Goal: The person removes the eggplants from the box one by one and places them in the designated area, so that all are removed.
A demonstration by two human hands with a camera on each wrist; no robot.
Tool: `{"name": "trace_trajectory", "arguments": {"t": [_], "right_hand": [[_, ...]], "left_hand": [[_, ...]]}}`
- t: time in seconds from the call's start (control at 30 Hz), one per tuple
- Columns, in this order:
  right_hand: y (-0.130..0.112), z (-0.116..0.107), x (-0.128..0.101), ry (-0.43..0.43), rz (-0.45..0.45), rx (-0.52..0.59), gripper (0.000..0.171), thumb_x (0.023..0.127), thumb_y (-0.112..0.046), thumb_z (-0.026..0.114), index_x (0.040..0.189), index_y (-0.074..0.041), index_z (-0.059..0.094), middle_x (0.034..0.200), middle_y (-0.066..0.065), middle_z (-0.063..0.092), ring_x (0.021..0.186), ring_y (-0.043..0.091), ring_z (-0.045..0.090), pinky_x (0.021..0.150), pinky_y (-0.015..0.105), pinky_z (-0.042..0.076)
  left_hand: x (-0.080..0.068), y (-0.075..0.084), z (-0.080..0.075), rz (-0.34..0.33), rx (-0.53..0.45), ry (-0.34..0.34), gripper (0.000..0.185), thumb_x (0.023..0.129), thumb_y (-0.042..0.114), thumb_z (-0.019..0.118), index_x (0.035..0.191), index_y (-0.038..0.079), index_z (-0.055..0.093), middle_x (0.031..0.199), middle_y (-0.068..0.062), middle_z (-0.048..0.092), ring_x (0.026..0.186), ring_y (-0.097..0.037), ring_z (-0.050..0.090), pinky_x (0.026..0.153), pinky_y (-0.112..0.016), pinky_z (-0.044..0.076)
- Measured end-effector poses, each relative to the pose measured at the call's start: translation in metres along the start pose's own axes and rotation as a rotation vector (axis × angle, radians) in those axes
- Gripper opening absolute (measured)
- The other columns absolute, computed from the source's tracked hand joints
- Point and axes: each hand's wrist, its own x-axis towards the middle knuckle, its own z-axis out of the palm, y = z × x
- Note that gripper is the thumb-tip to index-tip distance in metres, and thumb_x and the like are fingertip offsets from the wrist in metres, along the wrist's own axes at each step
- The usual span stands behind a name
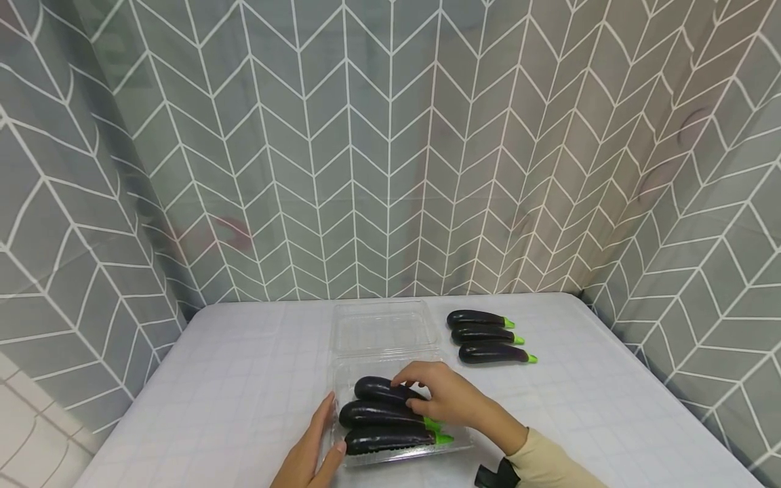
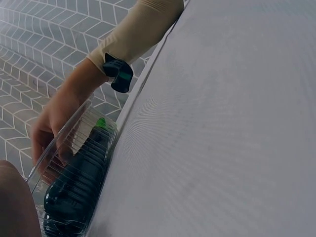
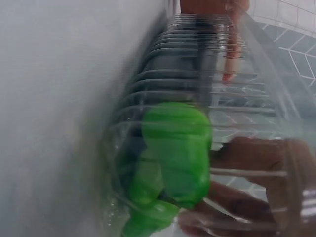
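1. At 6 o'clock on the table [image 1: 244, 379], a clear box [image 1: 390, 325] holds three eggplants [image 1: 378, 413].
2. Right hand [image 1: 448, 396] grasps the farthest eggplant [image 1: 378, 389].
3. Left hand [image 1: 314, 451], fingers straight, presses the box's 9 o'clock side.

Setting: a staged recording booth rather than a lived-in room.
Enclosure: a grey curtain [image 1: 390, 149] with a white chevron pattern is hung beyond the fingers and to both sides.
Surface: a table [image 1: 244, 379] covered with a pale checked cloth is seen under the fingers.
Props: plastic-looking aubergines [image 1: 488, 337] are laid in a row beyond the fingers.
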Motion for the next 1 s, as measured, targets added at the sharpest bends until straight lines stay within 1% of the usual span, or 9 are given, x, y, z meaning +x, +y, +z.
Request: {"name": "trace_trajectory", "arguments": {"t": [0.1, 0.2, 0.3, 0.4, 0.57, 0.8, 1.0], "right_hand": [[-0.0010, 0.0025, -0.0008, -0.008, 0.027, -0.062, 0.032, 0.080, -0.005, 0.069, 0.109, -0.014, 0.064, 0.106, -0.009, 0.062, 0.097, 0.006, 0.058, 0.082, 0.027, 0.049], [-0.0024, 0.0042, -0.0013, -0.020, 0.075, -0.146, 0.034, 0.080, -0.007, 0.070, 0.112, -0.015, 0.064, 0.108, -0.009, 0.062, 0.099, 0.007, 0.057, 0.082, 0.027, 0.048], [-0.0036, 0.0057, -0.0011, -0.029, 0.130, -0.222, 0.037, 0.080, -0.013, 0.072, 0.116, -0.016, 0.062, 0.111, -0.008, 0.062, 0.100, 0.008, 0.057, 0.080, 0.029, 0.049], [-0.0036, 0.0073, -0.0005, -0.037, 0.176, -0.255, 0.041, 0.080, -0.017, 0.073, 0.119, -0.019, 0.060, 0.111, -0.009, 0.062, 0.097, 0.007, 0.057, 0.075, 0.029, 0.051], [-0.0016, 0.0091, 0.0004, -0.032, 0.197, -0.240, 0.042, 0.081, -0.018, 0.073, 0.120, -0.023, 0.059, 0.105, -0.012, 0.063, 0.090, 0.004, 0.057, 0.069, 0.028, 0.051], [0.0008, 0.0082, -0.0003, 0.032, 0.173, -0.171, 0.041, 0.082, -0.015, 0.071, 0.121, -0.019, 0.058, 0.110, -0.009, 0.062, 0.094, 0.004, 0.057, 0.076, 0.027, 0.050], [0.0007, 0.0056, -0.0008, 0.088, 0.146, -0.100, 0.039, 0.081, -0.011, 0.070, 0.119, -0.015, 0.059, 0.110, -0.007, 0.062, 0.090, 0.003, 0.058, 0.074, 0.023, 0.050]], "left_hand": [[-0.0002, 0.0000, 0.0008, 0.007, -0.002, 0.005, 0.077, 0.093, 0.046, 0.051, 0.149, 0.008, 0.015, 0.149, -0.019, 0.024, 0.130, -0.039, 0.030, 0.097, -0.063, 0.027], [-0.0005, -0.0005, 0.0013, 0.014, -0.007, 0.007, 0.076, 0.093, 0.044, 0.052, 0.148, 0.008, 0.015, 0.149, -0.019, 0.025, 0.130, -0.039, 0.031, 0.097, -0.063, 0.026], [-0.0005, -0.0007, 0.0011, 0.014, -0.004, 0.007, 0.076, 0.094, 0.045, 0.051, 0.148, 0.007, 0.015, 0.149, -0.019, 0.024, 0.131, -0.039, 0.030, 0.098, -0.062, 0.026], [0.0002, -0.0006, 0.0006, 0.013, 0.000, 0.010, 0.076, 0.093, 0.046, 0.050, 0.148, 0.007, 0.015, 0.149, -0.017, 0.024, 0.131, -0.038, 0.030, 0.099, -0.061, 0.026], [0.0011, -0.0002, -0.0004, 0.011, 0.012, 0.014, 0.076, 0.093, 0.050, 0.048, 0.149, 0.010, 0.015, 0.149, -0.016, 0.025, 0.131, -0.037, 0.031, 0.098, -0.061, 0.026], [0.0010, -0.0003, -0.0009, 0.008, 0.005, 0.006, 0.077, 0.093, 0.050, 0.049, 0.149, 0.008, 0.014, 0.150, -0.017, 0.023, 0.131, -0.038, 0.029, 0.099, -0.061, 0.025], [0.0016, -0.0002, -0.0007, 0.001, -0.014, -0.006, 0.077, 0.093, 0.048, 0.050, 0.148, 0.007, 0.014, 0.150, -0.018, 0.022, 0.132, -0.038, 0.028, 0.099, -0.061, 0.024]]}}
